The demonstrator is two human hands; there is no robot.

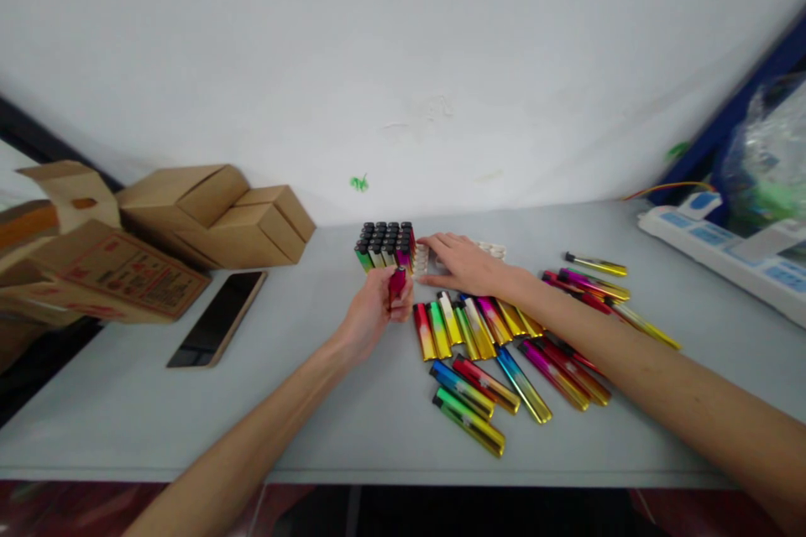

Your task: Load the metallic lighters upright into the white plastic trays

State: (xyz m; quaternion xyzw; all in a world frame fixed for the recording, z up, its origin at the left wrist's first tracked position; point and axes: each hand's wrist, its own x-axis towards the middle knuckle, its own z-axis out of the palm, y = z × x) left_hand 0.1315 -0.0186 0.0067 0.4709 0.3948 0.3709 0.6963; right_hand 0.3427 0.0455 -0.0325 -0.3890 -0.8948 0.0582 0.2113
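In my left hand is a magenta lighter, upright, with the fingers closed around it. Just behind it, several lighters with black tops stand packed in rows. My right hand lies over a white tray with round holes, thumb apart from the stretched fingers; the hand covers much of the tray. Below my right hand, a row of shiny lighters in red, green, yellow and purple lies on the table. Nearer the front edge lie more loose ones, among them a green and gold lighter.
On the left are a dark phone, a closed cardboard box and an opened printed carton. More lighters lie beyond my right forearm. A white power strip and clear plastic bag are at the right.
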